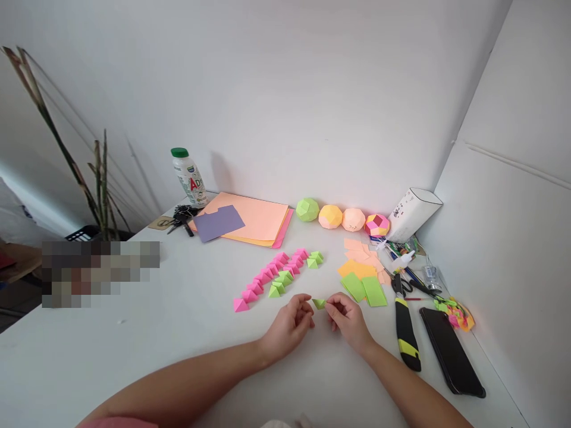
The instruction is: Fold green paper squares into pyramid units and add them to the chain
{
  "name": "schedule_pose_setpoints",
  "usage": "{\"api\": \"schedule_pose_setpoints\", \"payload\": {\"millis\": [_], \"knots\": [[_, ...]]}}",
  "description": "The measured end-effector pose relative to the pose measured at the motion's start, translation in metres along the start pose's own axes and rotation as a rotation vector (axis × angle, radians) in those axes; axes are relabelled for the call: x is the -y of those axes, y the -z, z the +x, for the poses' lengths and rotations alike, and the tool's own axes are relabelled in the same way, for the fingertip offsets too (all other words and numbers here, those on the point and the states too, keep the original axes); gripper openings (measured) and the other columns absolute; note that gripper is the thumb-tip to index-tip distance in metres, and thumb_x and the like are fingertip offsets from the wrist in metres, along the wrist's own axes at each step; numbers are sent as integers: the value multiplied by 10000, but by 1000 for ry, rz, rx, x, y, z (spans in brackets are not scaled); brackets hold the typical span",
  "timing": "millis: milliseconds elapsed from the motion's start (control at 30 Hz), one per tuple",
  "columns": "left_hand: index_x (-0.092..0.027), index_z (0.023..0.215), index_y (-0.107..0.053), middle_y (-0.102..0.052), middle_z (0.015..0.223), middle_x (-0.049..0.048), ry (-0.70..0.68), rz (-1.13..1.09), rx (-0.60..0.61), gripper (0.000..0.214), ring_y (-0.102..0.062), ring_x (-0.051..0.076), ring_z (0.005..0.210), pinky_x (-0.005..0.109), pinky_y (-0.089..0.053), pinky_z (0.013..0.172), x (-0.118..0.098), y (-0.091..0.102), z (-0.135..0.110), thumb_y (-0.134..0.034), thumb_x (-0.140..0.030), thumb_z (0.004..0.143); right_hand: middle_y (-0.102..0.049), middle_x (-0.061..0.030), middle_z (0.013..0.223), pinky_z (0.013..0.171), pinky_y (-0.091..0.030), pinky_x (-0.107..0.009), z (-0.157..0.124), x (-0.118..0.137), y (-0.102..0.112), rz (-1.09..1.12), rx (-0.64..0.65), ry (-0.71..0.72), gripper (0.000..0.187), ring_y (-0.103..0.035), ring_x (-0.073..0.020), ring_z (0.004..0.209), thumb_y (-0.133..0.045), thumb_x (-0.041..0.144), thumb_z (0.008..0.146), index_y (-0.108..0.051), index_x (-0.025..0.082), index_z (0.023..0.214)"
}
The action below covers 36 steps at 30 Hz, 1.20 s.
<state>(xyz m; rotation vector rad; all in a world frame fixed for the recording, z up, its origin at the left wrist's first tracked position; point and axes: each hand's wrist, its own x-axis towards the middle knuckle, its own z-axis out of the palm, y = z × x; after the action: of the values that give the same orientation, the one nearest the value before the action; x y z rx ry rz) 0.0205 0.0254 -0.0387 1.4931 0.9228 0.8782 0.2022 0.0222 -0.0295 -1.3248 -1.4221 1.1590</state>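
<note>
A small folded green paper piece (318, 304) is pinched at its right end between the thumb and forefinger of my right hand (350, 324). Beside its left corner is my left hand (289, 328), fingers curled but thumb and forefinger apart, seemingly holding nothing. Whether a left fingertip touches the paper is hard to tell. Beyond my hands stand rows of folded pink paper units (265, 274), with green folded units (276, 289) beside them. Flat green paper slips (375, 291) lie behind my right hand, against orange slips (357, 269) and peach slips (363, 252).
Along the wall sit several paper balls (307, 210) and a white box (413, 215). A utility knife (406, 333) and a phone (452, 352) lie at right. Coloured sheets (259, 217), keys (182, 217) and a white bottle (191, 181) are at back left.
</note>
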Motion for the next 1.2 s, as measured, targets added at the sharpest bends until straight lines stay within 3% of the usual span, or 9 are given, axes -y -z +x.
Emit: {"api": "schedule_pose_setpoints", "payload": {"millis": [67, 167, 200, 300, 400, 600, 967, 1100, 1200], "knots": [[-198, 1078, -457, -606, 946, 76, -124, 228, -16, 243, -612, 185, 825, 364, -508, 758, -2, -2, -6, -415, -164, 841, -509, 27, 560, 392, -401, -219, 2, -3, 0, -5, -18, -19, 239, -469, -108, 441, -590, 409, 809, -553, 183, 743], [-176, 997, -587, -593, 1118, 136, -299, 601, 147, 243, -477, 302, 1150, 469, -374, 988, -7, -4, -16, -500, -157, 771, -512, 34, 536, 355, -373, -218, 10, -4, -1, -9, -54, -71, 246, -435, -98, 386, -593, 421, 795, -562, 179, 764], [-153, 1065, -586, -544, 1228, 166, -318, 700, 193, 305, -387, 348, 1240, 512, -305, 1035, -8, -5, -19, -524, -203, 771, -514, 34, 535, 349, -367, -216, 14, -4, -1, -19, -67, -78, 243, -427, -95, 378, -589, 418, 794, -569, 177, 777], [-116, 1356, -376, -285, 1458, 204, -428, 844, 446, 655, -175, 389, 1355, 584, -124, 1088, -12, -4, -25, -487, -467, 814, -504, 33, 518, 358, -372, -208, 36, 2, -5, -102, -134, -53, 202, -461, -110, 416, -584, 373, 783, -589, 172, 771], [-105, 1407, -288, -168, 1489, 204, -498, 882, 612, 750, -85, 377, 1376, 595, -66, 1085, -17, 0, -26, -355, -589, 839, -552, 23, 590, 346, -348, -189, 65, 8, -11, -193, -173, -56, 154, -481, -95, 413, -564, 325, 770, -602, 176, 778], [-84, 1420, -247, -139, 1486, 212, -526, 929, 640, 766, -56, 367, 1378, 587, -77, 1083, -22, 4, -23, -258, -607, 861, -523, 53, 482, 299, -281, -183, 99, 2, -15, -275, -196, -96, 129, -434, -77, 304, -567, 279, 739, -606, 170, 682], [-80, 1412, -268, -138, 1488, 209, -520, 942, 642, 761, -61, 368, 1378, 573, -59, 1088, -22, 3, -23, -264, -607, 862, -636, -5, 627, 302, -371, -200, 97, -5, -10, -448, -234, -36, 131, -548, -115, 363, -498, 216, 780, -618, 164, 774], [-81, 1411, -269, -139, 1487, 211, -526, 942, 653, 762, -64, 375, 1376, 578, -63, 1085, -22, 4, -24, -260, -609, 863, -653, -44, 729, 520, -515, -284, 74, 8, 17, -557, -291, 96, 153, -626, -172, 576, -490, 245, 795, -626, 175, 793], [-92, 1408, -283, -147, 1486, 209, -519, 932, 643, 761, -91, 392, 1369, 586, -73, 1081, -20, 4, -24, -281, -615, 856, -651, -96, 914, 795, -496, -382, 50, 14, 45, -663, -314, 184, 98, -604, -254, 906, -560, 234, 750, -635, 180, 781]]}}
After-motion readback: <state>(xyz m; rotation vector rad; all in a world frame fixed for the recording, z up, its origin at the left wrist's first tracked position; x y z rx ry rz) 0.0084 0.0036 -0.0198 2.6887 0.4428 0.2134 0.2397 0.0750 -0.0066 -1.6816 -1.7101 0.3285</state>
